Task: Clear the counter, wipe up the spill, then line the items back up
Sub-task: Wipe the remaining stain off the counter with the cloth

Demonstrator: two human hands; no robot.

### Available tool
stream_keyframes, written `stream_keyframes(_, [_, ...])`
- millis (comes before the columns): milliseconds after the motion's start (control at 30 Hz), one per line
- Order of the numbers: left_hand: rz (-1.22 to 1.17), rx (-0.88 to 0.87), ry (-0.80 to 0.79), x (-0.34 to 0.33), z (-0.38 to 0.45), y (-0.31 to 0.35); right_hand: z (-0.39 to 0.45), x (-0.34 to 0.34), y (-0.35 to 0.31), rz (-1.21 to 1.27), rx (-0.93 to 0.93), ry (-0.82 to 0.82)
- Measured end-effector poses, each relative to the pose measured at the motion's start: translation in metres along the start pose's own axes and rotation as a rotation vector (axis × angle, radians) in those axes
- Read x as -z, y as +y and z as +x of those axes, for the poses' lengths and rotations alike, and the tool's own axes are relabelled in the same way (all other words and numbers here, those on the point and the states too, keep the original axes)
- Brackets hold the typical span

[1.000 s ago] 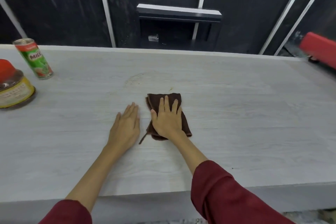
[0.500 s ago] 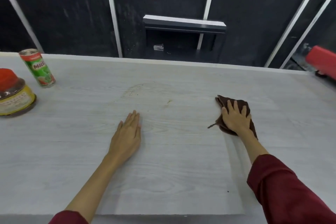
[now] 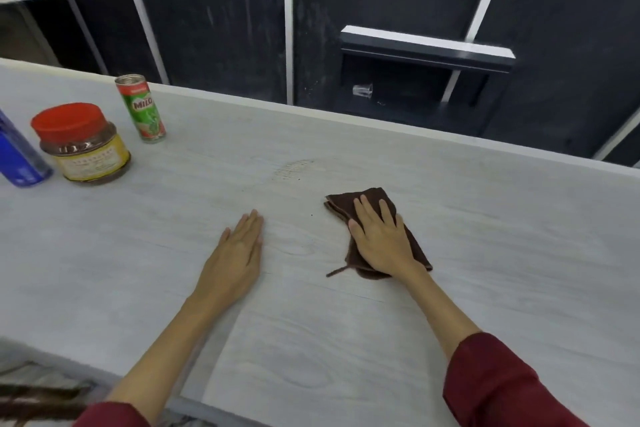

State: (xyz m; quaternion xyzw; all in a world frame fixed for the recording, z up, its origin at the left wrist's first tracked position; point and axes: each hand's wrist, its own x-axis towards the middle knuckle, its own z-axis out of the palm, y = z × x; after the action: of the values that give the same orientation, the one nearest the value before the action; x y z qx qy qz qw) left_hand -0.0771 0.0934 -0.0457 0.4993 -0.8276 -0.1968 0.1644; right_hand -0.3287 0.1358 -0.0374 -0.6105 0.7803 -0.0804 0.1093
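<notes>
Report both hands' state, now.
Left hand: open, flat on the counter.
Right hand: open, pressing the brown cloth.

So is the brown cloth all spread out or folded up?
Folded up. The cloth shows stacked layers at its far left corner, and it lies as a small pad on the counter, under the flat right hand.

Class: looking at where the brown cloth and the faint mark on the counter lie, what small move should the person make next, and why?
Probably slide the folded brown cloth forward and left onto the faint brownish smear. The right hand presses the cloth flat short of that mark, which looks unwiped; the left hand rests flat on the pale wood-grain counter.
</notes>
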Motion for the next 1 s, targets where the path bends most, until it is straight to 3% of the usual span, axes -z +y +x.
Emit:
stream_keyframes(167, [-0.03, 0.032, 0.009, 0.006, -0.006, -0.004, 0.029, 0.02, 0.046, 0.038, -0.165, 0.018])
stream_keyframes(300, [-0.009, 0.125, 0.04, 0.02, -0.011, -0.019, 0.094, 0.033, 0.042, 0.063, -0.14, -0.03])
stream_keyframes(567, [0.018, 0.229, 0.078, 0.041, -0.014, -0.054, 0.14, 0.005, -0.084, 0.042, 0.311, -0.191])
stream_keyframes(733, [0.006, 0.167, 0.05, 0.039, -0.011, -0.059, 0.064, -0.002, -0.067, 0.032, 0.464, -0.218])
stream_keyframes(800, [0.014, 0.121, 0.04, 0.037, -0.012, -0.06, 0.03, 0.001, -0.036, 0.029, 0.407, -0.164])
stream_keyframes(1000, [-0.015, 0.07, 0.004, 0.039, -0.011, -0.063, 0.002, 0.011, 0.019, 0.043, -0.077, -0.008])
